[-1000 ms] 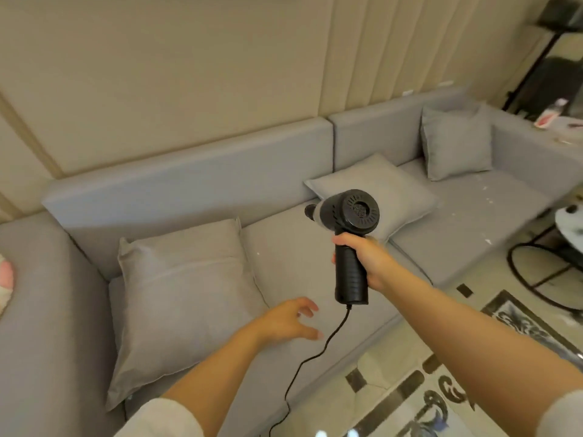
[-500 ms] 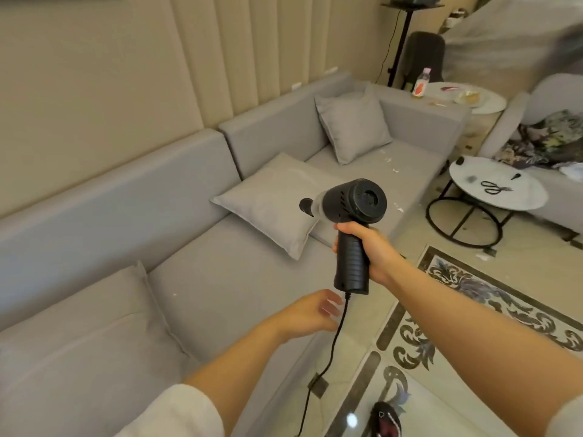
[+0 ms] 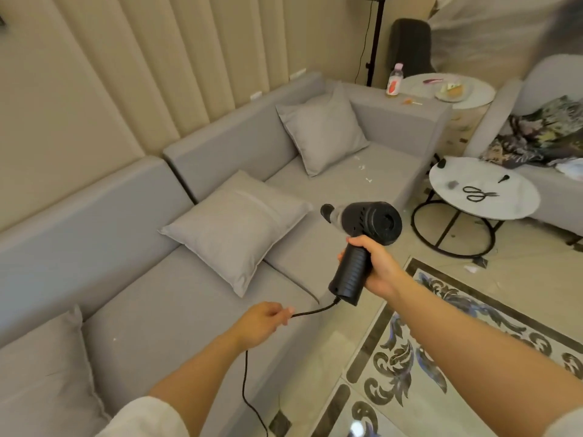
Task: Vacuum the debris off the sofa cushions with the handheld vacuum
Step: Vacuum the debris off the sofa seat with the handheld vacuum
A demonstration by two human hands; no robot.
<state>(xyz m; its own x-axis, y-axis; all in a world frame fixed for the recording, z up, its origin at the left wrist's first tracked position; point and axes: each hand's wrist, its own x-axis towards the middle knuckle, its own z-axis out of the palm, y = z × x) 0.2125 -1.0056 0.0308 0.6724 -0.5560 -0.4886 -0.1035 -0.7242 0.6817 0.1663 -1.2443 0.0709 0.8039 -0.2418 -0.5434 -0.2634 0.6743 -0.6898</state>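
- Since half a second ago, the cord has been taken between the fingers of the left hand, which was open and free beside it before; the view has been swung further right, so that more of the far seat and the round table is seen.
- Head view: the handheld vacuum is held up in the air by the right hand, which is wrapped shut around the ribbed black handle; the nozzle is pointed toward 10 o'clock, at the middle pillow, and the round rear cap is turned toward the camera.
- The vacuum is kept above the front edge of the sofa, clear of the cushions.
- The cord is pinched by the left hand at 7 o'clock from the vacuum's handle, is run in a short curve up to the handle's base, and is let hang down from the hand toward the floor.
- The two hands are held apart, the left lower and nearer the seat.
- White debris is scattered on the far seat cushion at 12 o'clock from the vacuum, just beside the far pillow leaned in the corner; a single speck is seen on the near seat.
- A third pillow is seen at the lower left edge.
- Scissors are laid on the round table at 2 o'clock from the vacuum.
- A bottle is stood on the sofa arm at 12 o'clock, next to a white side table.
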